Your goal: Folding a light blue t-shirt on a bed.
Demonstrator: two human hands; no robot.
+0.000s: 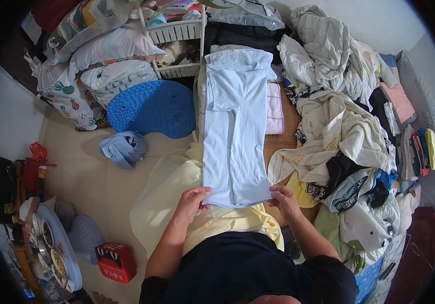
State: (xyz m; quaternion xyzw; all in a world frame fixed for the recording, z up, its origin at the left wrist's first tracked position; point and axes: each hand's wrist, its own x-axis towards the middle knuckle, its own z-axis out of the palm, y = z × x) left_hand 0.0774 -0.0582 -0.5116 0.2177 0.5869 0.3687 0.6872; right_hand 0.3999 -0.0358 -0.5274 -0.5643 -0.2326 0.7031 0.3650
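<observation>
Folding in hand: left hand and right hand each pinch the near hem of the light-blue shirt, laid flat lengthwise over yellow cloth. Next move likely demands an even lift forward.

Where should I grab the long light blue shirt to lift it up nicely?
Probably best by the two corners of the near edge, coming from the side next to the body. The light blue shirt lies flat and long, stretching away from the person, so that short edge is closest. The left hand and the right hand already pinch those corners, one on each side.
</observation>
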